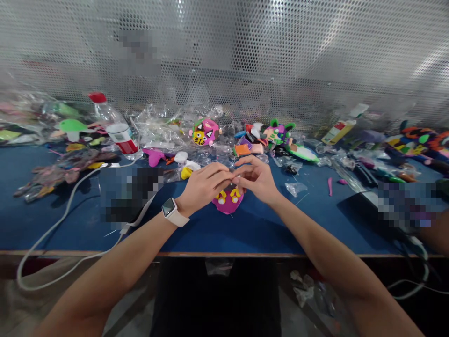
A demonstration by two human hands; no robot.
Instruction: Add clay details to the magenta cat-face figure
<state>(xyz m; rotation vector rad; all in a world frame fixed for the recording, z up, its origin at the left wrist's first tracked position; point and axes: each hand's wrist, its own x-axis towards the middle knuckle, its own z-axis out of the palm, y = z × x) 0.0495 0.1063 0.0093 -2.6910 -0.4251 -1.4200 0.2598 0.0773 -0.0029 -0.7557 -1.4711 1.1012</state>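
My left hand [204, 186], with a white watch [174, 211] on its wrist, has its fingers bent together. My right hand [258, 181] curves in from the other side, thumb and fingertips meeting those of the left. Whatever is pinched between them is too small or hidden to make out. Just under the fingers lies a magenta clay face [228, 206] with yellow-rimmed white eyes, flat on the blue table. Its upper part is hidden behind my hands. Beyond them sits a pink and yellow clay head [203, 132] with a striped cat face.
A red-capped bottle [121, 133] stands at the back left near a white cable [65, 210]. A blurred-out dark device [129, 194] lies left of me. Clay pieces and plastic bags [157, 126] line the perforated metal wall [224, 56]. At far right, part of another person's arm [437, 231] shows.
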